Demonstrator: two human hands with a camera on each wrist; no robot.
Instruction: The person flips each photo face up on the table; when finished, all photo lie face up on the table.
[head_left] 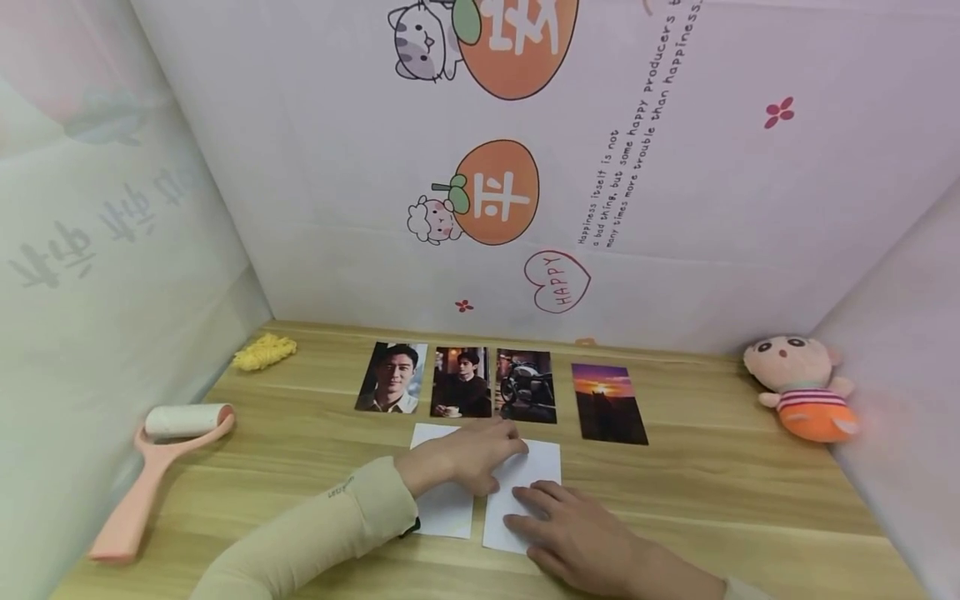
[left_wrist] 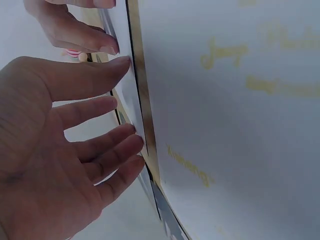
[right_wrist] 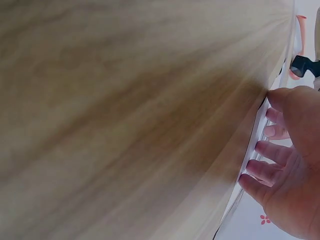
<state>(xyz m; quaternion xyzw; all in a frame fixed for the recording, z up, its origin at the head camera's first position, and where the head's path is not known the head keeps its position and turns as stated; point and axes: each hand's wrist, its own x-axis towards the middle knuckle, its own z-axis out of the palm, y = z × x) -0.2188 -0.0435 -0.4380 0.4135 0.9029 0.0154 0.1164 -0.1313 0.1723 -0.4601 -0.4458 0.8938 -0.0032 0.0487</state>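
Observation:
Two white sheets lie side by side on the wooden table, a narrow gap between them. My left hand (head_left: 468, 458) reaches over the left sheet (head_left: 448, 517), its fingertips on the right sheet (head_left: 542, 468). Faint yellowish lettering shows on the near sheet (left_wrist: 225, 130) in the left wrist view. There the left fingers (left_wrist: 95, 80) are extended and slightly bent, pressing flat paper. My right hand (head_left: 581, 533) rests its spread fingertips on the right sheet's right side. In the right wrist view, the right fingers (right_wrist: 262, 170) meet the sheet's edge.
Behind the sheets lie a portrait photo (head_left: 390, 379), a café photo (head_left: 461, 383), a motorcycle photo (head_left: 527, 387) and a sunset photo (head_left: 609, 404). A pink-handled lint roller (head_left: 142, 500) and yellow yarn (head_left: 264, 352) are left; a plush doll (head_left: 802, 392) sits right. Printed white cloth (head_left: 337, 208) walls the table.

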